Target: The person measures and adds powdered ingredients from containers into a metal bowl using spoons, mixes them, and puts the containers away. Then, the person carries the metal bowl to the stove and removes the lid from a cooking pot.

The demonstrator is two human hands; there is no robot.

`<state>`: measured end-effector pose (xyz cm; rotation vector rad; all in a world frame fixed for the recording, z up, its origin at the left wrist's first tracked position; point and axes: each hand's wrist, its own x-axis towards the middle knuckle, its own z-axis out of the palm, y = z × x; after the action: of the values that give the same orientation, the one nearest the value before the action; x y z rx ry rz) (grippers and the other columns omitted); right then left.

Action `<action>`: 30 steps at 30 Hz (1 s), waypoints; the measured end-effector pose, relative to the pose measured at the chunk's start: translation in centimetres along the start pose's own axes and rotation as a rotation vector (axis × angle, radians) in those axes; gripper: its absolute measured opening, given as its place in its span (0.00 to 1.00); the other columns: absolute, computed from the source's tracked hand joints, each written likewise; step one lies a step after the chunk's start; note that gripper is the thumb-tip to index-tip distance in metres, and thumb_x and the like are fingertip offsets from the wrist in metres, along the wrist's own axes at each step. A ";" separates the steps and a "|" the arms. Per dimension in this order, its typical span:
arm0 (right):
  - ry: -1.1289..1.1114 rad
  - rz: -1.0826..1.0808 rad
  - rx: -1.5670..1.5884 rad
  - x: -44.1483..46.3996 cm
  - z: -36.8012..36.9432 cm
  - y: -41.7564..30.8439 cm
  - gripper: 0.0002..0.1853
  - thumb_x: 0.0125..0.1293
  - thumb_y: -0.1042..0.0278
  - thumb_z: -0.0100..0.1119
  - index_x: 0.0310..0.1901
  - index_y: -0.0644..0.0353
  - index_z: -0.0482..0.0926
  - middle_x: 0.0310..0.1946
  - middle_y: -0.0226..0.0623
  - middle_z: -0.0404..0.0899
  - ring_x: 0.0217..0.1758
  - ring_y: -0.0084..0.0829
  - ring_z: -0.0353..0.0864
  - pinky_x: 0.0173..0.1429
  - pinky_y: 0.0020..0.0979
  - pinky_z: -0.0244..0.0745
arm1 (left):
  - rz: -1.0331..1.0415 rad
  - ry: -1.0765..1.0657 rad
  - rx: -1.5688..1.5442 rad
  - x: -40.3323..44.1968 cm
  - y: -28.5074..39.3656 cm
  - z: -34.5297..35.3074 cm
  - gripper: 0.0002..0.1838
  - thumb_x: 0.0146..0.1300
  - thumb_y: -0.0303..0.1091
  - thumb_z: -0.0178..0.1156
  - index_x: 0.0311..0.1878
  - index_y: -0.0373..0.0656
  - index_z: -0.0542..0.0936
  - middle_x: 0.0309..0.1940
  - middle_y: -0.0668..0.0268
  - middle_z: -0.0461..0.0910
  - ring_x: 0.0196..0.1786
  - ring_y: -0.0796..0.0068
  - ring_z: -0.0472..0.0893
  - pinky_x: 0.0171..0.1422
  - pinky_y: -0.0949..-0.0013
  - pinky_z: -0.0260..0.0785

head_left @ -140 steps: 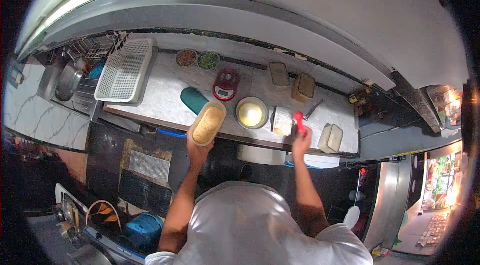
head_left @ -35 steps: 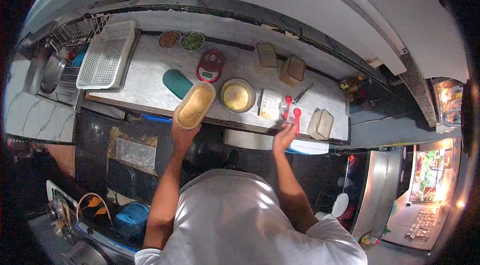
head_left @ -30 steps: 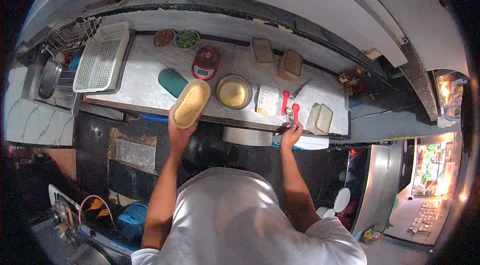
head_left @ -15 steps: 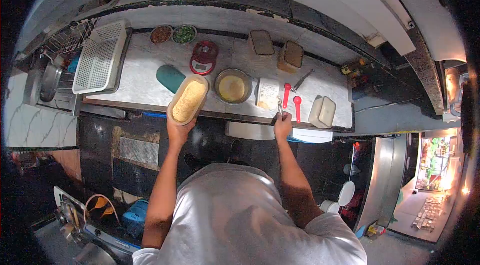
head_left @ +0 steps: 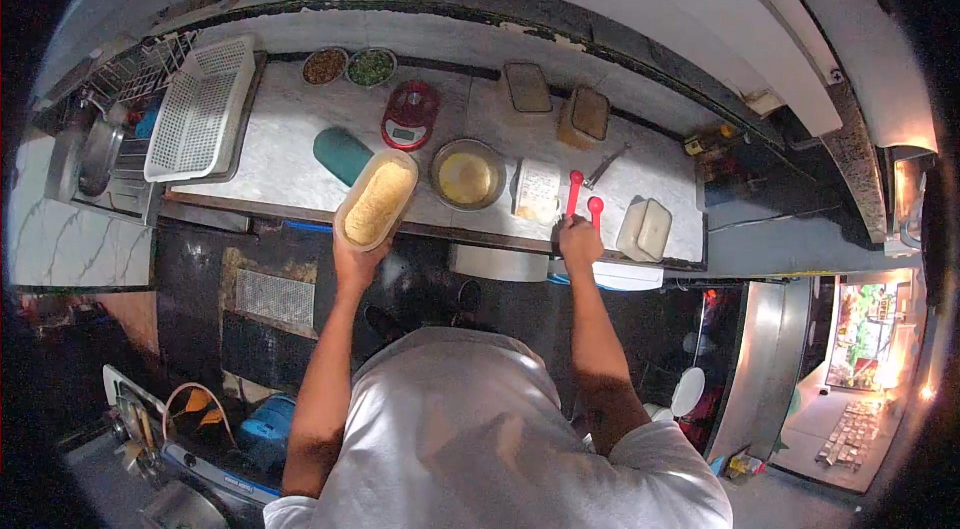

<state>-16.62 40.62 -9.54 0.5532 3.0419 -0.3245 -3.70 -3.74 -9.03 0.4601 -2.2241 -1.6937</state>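
Oblong tub (head_left: 400, 213) of yellowish powder (head_left: 377, 199) is above the table's (head_left: 275, 144) front edge, its near end held by the left hand (head_left: 361, 255); likely light, spill-prone, best cupped underneath. Right hand (head_left: 580, 241), beside red spoons (head_left: 575, 191): cannot tell if holding anything.

The counter (head_left: 285, 164) is bearing a tray (head_left: 243, 144) under a basket (head_left: 200, 114) at its left end. Two small bowls (head_left: 325, 85) and two tubs (head_left: 590, 116) are standing along the back edge. A scale (head_left: 409, 115) is sitting near the middle. From left to right toward the front edge, a lid (head_left: 340, 155), bowl (head_left: 439, 176), box (head_left: 537, 189), two spoons (head_left: 574, 193), tool (head_left: 606, 167) and third tub (head_left: 653, 231) are lying.
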 end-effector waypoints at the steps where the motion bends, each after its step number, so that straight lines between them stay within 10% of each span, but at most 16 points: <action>1: 0.002 0.026 -0.038 0.7 -0.3 -0.2 0.17 0.75 0.54 0.66 0.50 0.60 0.86 0.52 0.54 0.87 0.50 0.59 0.91 0.54 0.59 0.86 | 0.000 0.004 0.001 -0.1 0.3 0.0 0.49 0.50 0.20 0.84 0.76 0.38 0.71 0.69 0.56 0.81 0.71 0.60 0.81 0.79 0.58 0.71; 8: 0.136 -0.147 -0.092 8.9 9.8 5.6 0.17 0.77 0.53 0.62 0.52 0.59 0.84 0.45 0.54 0.89 0.46 0.60 0.91 0.49 0.58 0.86 | 0.004 0.045 -0.085 0.0 0.1 0.3 0.51 0.50 0.22 0.86 0.78 0.38 0.70 0.70 0.56 0.80 0.73 0.60 0.80 0.80 0.57 0.72; 12: 0.260 -0.128 0.299 2.2 -3.0 -5.6 0.16 0.80 0.58 0.59 0.51 0.63 0.88 0.39 0.58 0.90 0.43 0.65 0.89 0.48 0.57 0.80 | 0.136 0.073 0.074 0.1 0.6 -0.9 0.53 0.48 0.19 0.84 0.79 0.39 0.69 0.71 0.57 0.78 0.74 0.60 0.79 0.81 0.56 0.71; 18: 0.146 -1.104 0.532 -8.7 -9.4 -21.3 0.11 0.80 0.60 0.64 0.52 0.53 0.92 0.39 0.47 0.91 0.43 0.55 0.91 0.43 0.50 0.84 | 0.088 0.022 -0.207 0.0 1.6 -1.3 0.50 0.50 0.19 0.83 0.79 0.39 0.70 0.70 0.57 0.78 0.74 0.61 0.78 0.81 0.58 0.70; 20: -0.225 -0.772 0.463 -12.2 -8.6 -25.7 0.08 0.74 0.61 0.66 0.46 0.54 0.90 0.31 0.47 0.89 0.36 0.50 0.92 0.40 0.53 0.84 | 0.067 0.034 -0.230 -0.1 2.0 -1.1 0.48 0.53 0.21 0.82 0.78 0.38 0.71 0.69 0.57 0.79 0.73 0.60 0.79 0.80 0.57 0.70; 22: 0.031 -1.029 0.078 -12.6 -4.4 -29.0 0.08 0.69 0.65 0.66 0.41 0.58 0.89 0.30 0.48 0.89 0.36 0.48 0.93 0.42 0.52 0.86 | 0.103 0.022 -0.200 -0.4 3.8 -0.9 0.48 0.54 0.25 0.83 0.78 0.38 0.71 0.69 0.57 0.79 0.74 0.60 0.79 0.80 0.57 0.70; 30: -0.163 -1.090 0.168 -16.0 -3.9 -30.2 0.13 0.72 0.63 0.61 0.44 0.61 0.91 0.36 0.53 0.91 0.43 0.53 0.93 0.50 0.55 0.87 | 0.184 0.097 -0.136 -0.1 1.8 -0.8 0.53 0.51 0.35 0.89 0.78 0.38 0.70 0.71 0.53 0.78 0.74 0.55 0.79 0.79 0.51 0.71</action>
<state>-12.29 8.31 1.39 -1.1218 2.8286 -0.5851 -3.35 -3.95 -7.09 0.2888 -2.0016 -1.6750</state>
